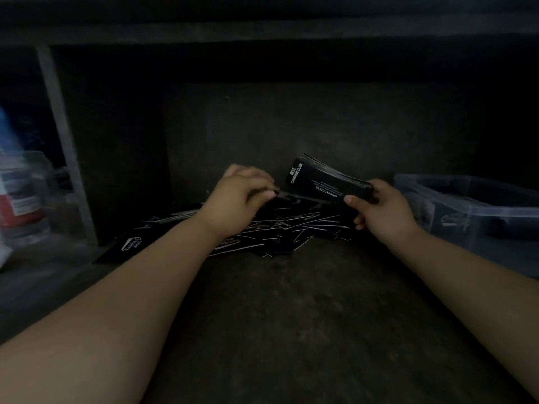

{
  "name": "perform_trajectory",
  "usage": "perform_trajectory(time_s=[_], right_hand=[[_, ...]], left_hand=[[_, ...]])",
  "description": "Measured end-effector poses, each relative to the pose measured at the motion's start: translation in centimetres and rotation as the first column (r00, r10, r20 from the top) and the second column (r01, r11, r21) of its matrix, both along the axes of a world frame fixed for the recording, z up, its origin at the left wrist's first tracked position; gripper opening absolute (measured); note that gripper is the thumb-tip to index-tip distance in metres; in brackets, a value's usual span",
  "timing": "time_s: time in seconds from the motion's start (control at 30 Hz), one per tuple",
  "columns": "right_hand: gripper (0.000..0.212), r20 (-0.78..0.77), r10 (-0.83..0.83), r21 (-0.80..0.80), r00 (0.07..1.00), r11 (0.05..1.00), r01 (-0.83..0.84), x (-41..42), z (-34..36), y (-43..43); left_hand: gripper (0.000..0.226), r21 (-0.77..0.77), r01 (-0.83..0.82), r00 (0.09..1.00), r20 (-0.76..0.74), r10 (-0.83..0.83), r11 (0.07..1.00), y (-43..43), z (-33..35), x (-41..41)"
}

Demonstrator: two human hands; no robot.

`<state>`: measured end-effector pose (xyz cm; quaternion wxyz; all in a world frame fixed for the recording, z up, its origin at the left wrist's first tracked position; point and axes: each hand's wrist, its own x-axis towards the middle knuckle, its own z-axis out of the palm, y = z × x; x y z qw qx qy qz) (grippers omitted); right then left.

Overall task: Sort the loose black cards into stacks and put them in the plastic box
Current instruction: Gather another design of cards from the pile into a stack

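Note:
A scattered pile of loose black cards [280,228] with white print lies on the dark shelf floor in the middle. My right hand [379,209] grips a thick stack of black cards [323,179] by its near end, held tilted above the pile. My left hand [242,196] hovers over the pile's left part, fingers curled down, and pinches a single card [287,195] at its edge. The clear plastic box [478,217] stands at the right, close beside my right hand, its dark contents hard to make out.
A dark back wall closes the shelf behind the pile. A vertical divider [64,141] stands at the left, with clear containers and packages [20,196] beyond it. One card [122,246] lies apart at the pile's left edge. The light is very dim.

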<state>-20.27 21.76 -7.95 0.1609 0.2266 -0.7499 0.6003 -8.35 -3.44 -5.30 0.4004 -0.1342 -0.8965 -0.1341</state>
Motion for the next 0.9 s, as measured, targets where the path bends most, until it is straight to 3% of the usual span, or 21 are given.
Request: perform_trajectory(time_s=[0.03,0.1,0.17,0.27,0.43,0.53,0.63,0.7,0.77,0.9], right_hand=[[0.019,0.003,-0.001,-0.011,1.000,1.000,0.001,-0.1,0.1,0.1],[0.020,0.007,0.003,-0.016,1.000,1.000,-0.002,-0.1,0.1,0.2],[0.021,0.009,0.012,-0.015,1.000,1.000,-0.012,-0.1,0.1,0.2],[0.022,0.006,0.053,-0.014,0.999,0.998,-0.053,0.2,0.1,0.0],[0.022,0.008,0.130,-0.003,0.991,0.991,-0.130,1.2,0.2,-0.5],[0.023,0.036,0.157,0.003,0.987,0.987,-0.158,1.7,0.2,-0.7],[0.024,0.072,0.173,0.050,0.982,0.983,-0.177,1.9,0.2,-0.6],[0.027,0.087,0.180,0.076,0.980,0.980,-0.186,1.8,0.1,-0.6],[0.029,0.095,0.178,0.092,0.979,0.978,-0.187,1.7,0.1,-0.7],[0.031,0.109,0.172,0.089,0.979,0.979,-0.182,1.5,0.0,-0.5]], left_hand=[[0.017,0.043,0.004,0.998,-0.065,-0.001,0.999,0.2,0.6,0.6],[0.013,0.287,0.044,0.992,-0.125,-0.008,0.957,0.1,1.3,1.3],[0.015,0.599,0.139,0.986,-0.155,-0.056,0.789,0.1,1.6,1.5],[0.013,0.808,0.223,0.974,-0.202,-0.100,0.545,0.4,1.4,1.2],[0.017,0.860,0.268,0.963,-0.251,-0.099,0.434,1.2,1.5,1.1],[0.015,0.897,0.227,0.962,-0.146,-0.231,0.380,0.8,1.5,1.3],[0.019,0.863,0.082,0.945,0.092,-0.314,0.499,0.0,1.0,1.5],[0.018,0.831,0.051,0.937,0.152,-0.314,0.554,-0.9,1.0,1.7],[0.017,0.834,0.051,0.929,0.162,-0.333,0.549,-1.5,1.5,2.0],[0.010,0.907,0.110,0.931,0.049,-0.362,0.406,-2.1,2.0,2.4]])
